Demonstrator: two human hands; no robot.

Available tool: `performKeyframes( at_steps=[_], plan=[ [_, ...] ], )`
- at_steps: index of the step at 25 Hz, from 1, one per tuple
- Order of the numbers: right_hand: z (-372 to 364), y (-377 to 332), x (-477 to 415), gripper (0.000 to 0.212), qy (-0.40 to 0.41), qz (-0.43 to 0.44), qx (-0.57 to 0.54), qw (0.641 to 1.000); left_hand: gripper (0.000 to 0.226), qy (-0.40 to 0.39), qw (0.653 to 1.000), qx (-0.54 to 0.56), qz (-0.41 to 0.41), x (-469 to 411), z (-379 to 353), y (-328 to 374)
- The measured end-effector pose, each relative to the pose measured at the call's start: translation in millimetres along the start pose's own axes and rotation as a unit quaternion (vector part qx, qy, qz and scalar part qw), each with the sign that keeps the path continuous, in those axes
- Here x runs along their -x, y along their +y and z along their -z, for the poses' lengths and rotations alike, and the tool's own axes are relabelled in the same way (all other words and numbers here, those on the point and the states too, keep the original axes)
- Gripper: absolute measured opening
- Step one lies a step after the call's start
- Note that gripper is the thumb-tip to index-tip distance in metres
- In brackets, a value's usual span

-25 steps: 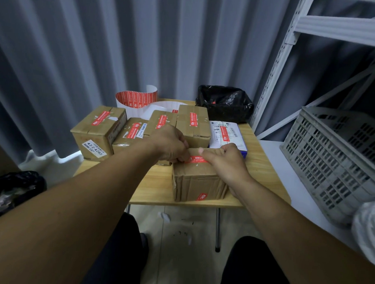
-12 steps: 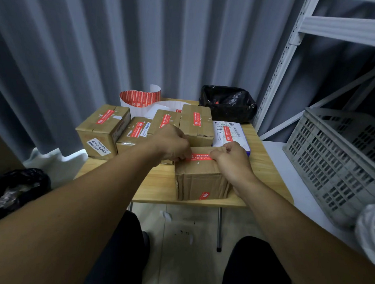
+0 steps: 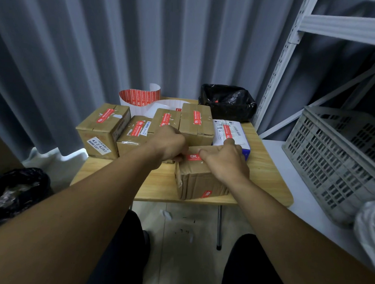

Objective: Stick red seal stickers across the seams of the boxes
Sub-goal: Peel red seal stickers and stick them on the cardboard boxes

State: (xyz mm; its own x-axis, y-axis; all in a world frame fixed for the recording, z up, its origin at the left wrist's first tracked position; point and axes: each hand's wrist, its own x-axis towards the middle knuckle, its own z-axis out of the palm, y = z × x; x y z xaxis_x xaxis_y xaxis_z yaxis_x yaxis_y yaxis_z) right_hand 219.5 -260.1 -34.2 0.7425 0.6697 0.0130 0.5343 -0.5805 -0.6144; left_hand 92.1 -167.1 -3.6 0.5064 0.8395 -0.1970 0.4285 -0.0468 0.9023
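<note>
Nearest, a brown box stands at the front edge of the counter, with a small red sticker on its front face, below the fingers. The right hand lies flat on the box top, its fingers straight and spread apart. The red seal sticker shows on the top just left of the index tip, between the two hands. The left hand sits at the sticker's other end, against the box's top left edge. Its fingers are curled under, and I cannot tell whether they pinch anything. Just beyond the left fingers stands a row of brown boxes, each with a red sticker on top. Just beyond the right fingers lies a white and blue parcel, also stickered. Farther back are a curled sticker sheet and a black bag. Well to the right of the right fingers sits a grey crate.
</note>
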Motion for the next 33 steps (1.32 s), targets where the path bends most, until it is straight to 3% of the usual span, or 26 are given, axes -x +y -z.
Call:
performKeyframes(
  at_steps=[7, 13, 18, 21, 29, 33],
  plan=[
    [-5.9, -17.9, 13.9, 0.105, -0.001, 0.037, 0.096, 0.995, 0.022, -0.003, 0.997, 0.070, 0.029, -0.6, 0.8, -2.6],
    [2.6, -5.9, 9.7, 0.083, -0.019, 0.036, 0.024, 0.999, 0.025, 0.000, 0.995, 0.101, 0.024, 5.9, 0.7, -1.0],
    [-7.2, -8.2, 19.6, 0.098, 0.016, 0.068, 0.090, 0.993, 0.027, 0.002, 0.995, 0.097, 0.019, 9.0, -0.1, -0.5],
    [-3.7, -9.9, 18.5, 0.103, -0.003, 0.060, 0.071, 0.996, 0.024, -0.005, 0.996, 0.091, 0.015, 12.0, 0.5, 0.2],
    [13.5, 5.9, 4.0, 0.049, -0.035, 0.038, -0.073, 0.996, 0.024, -0.035, 0.999, 0.018, 0.002, 18.9, -0.9, 0.4],
    [20.9, 21.2, -0.5, 0.038, -0.043, 0.013, -0.178, 0.983, 0.028, -0.036, 0.999, -0.009, -0.014, 24.6, -2.1, 0.9]
  ],
)
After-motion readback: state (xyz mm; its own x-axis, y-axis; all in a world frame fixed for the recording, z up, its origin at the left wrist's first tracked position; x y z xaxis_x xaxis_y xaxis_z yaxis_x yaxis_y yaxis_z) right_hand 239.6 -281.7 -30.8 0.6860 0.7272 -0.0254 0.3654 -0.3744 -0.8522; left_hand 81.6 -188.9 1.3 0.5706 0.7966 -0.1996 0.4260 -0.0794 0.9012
